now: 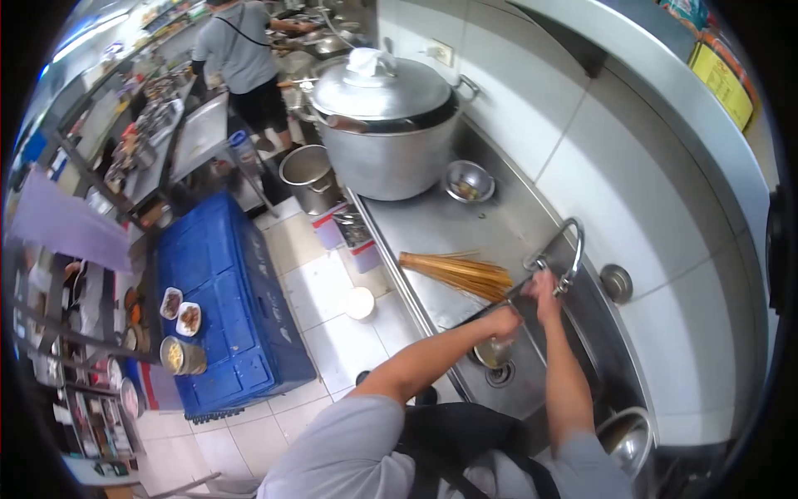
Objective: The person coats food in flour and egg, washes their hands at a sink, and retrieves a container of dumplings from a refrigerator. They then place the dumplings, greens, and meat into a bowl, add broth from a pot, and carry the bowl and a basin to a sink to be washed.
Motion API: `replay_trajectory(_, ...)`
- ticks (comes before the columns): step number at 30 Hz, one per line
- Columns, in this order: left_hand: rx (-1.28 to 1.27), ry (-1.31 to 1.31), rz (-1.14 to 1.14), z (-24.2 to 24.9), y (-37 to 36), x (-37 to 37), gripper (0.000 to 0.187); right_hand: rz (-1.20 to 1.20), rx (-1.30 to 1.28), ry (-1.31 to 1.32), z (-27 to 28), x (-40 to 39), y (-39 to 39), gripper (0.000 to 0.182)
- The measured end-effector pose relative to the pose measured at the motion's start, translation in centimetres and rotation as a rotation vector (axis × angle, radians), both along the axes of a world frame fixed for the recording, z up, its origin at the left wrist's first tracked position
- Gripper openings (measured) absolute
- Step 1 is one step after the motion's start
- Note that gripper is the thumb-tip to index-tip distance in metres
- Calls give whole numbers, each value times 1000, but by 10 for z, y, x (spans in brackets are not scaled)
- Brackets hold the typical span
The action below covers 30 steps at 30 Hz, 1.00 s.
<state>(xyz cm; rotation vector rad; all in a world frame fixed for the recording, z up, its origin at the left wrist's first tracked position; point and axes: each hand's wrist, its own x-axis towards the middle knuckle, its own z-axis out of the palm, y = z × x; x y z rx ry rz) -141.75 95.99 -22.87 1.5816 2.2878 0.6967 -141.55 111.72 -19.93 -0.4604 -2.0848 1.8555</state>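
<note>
My left hand [502,322] is closed at the rim of a small round bowl [492,356] held low over the sink basin, near the drain [499,374]. Blur hides what the bowl contains. My right hand [544,287] reaches up to the curved metal faucet [575,249], its fingers closed around the tap handle area. A bundle of thin brown sticks, like a stick broom [457,273], lies on the steel drainboard just beyond my left hand.
A large lidded aluminium pot [391,150] and a small metal bowl with scraps [469,181] stand farther along the steel counter. At left, a blue chest [224,308] bears several small containers. A person [241,58] works in the background. A metal basin [628,441] sits at lower right.
</note>
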Motion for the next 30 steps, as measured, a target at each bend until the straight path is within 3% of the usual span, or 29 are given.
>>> replay_trajectory(1,246,-797,352,14,14,2,35,55,-333,-134,7,28,-19,34)
replay_trajectory(2,524,-1591,693,29,29,9,37,146,45,-128,-17,44,-14,37)
replay_trajectory(3,544,-1577,712,32,41,14,37,89,-172,-81,-44,54,-7,41)
replay_trajectory(4,604,-1369,717,32,51,17,39,117,-174,-72,-45,50,-14,41)
replay_trajectory(5,649,-1164,718,31,61,17,41,-66,-284,-146,-45,50,-25,47)
replay_trajectory(6,651,-1161,738,23,71,13,41,-257,-394,-234,-43,59,-41,53)
replay_trajectory(7,586,-1264,815,7,78,4,42,-310,-584,-412,-7,69,-59,61)
replay_trajectory(8,521,-1370,884,-1,83,0,43,-303,-587,-417,-6,69,-57,61)
replay_trajectory(10,489,-1269,837,18,78,14,46,-95,-788,-242,-6,70,-45,64)
replay_trajectory(12,486,-1444,806,80,66,52,44,-95,-749,-251,-12,70,-45,63)
replay_trajectory(14,443,-1389,749,2,83,17,50,-95,-674,-265,-20,67,-54,62)
replay_trajectory(16,545,-1663,725,-3,86,-1,54,-95,-587,-250,-17,48,-54,61)
replay_trajectory(17,574,-1759,713,-2,90,1,55,-89,-653,-114,-9,43,-46,58)
replay_trajectory(20,631,-1120,842,30,87,48,51,-78,-524,-246,-78,20,38,54)
replay_trajectory(21,548,-1254,780,33,71,36,42,-78,-548,-192,-62,32,31,41)
replay_trajectory(22,561,-1252,789,34,56,30,42,-65,-543,-194,-44,39,23,41)
replay_trajectory(24,89,-272,461,21,34,20,35,142,129,-121,-13,47,18,34)
replay_trajectory(25,-85,-30,189,31,22,18,30,424,405,-271,19,51,9,34)
replay_trajectory(26,-86,-23,184,31,25,17,30,418,405,-265,18,51,10,34)
replay_trajectory(28,160,-52,-51,37,34,20,23,484,-520,-462,2,52,15,31)
replay_trajectory(29,162,-43,-49,45,37,19,23,467,-762,-476,-23,46,33,29)
replay_trajectory(30,219,-298,160,55,43,20,21,468,-759,-468,-16,48,31,29)
